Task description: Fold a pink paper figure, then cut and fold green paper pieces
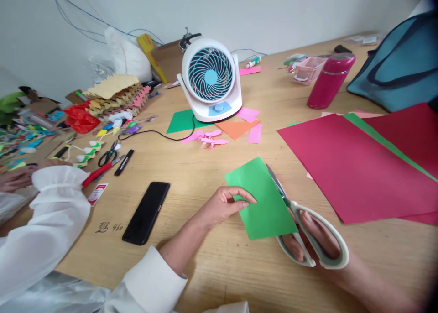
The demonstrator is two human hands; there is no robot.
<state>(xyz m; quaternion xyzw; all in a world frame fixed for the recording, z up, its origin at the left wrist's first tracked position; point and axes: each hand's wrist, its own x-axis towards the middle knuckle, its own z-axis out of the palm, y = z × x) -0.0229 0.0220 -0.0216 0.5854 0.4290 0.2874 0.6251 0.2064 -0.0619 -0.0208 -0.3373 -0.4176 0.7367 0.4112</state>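
Observation:
My left hand [227, 203] pinches the left side of a green sheet of paper [263, 208] between thumb and fingers, above the wooden table. In my right hand [320, 233] is a pair of scissors [337, 258] with white and grey handles, thumb and fingers through the loops. Its blades lie along the right edge of the green sheet, one blade showing beyond the edge and the other hidden by the paper. Pink paper scraps [212, 140] and an orange paper piece [237, 129] lie farther back.
A white fan [236, 89] stands at the back. Large red sheets [342, 167], a magenta bottle [330, 82] and a blue bag [393, 62] are on the right. A black phone [146, 212] lies left of my arm. Another person's white sleeve [58, 212] reaches in at far left.

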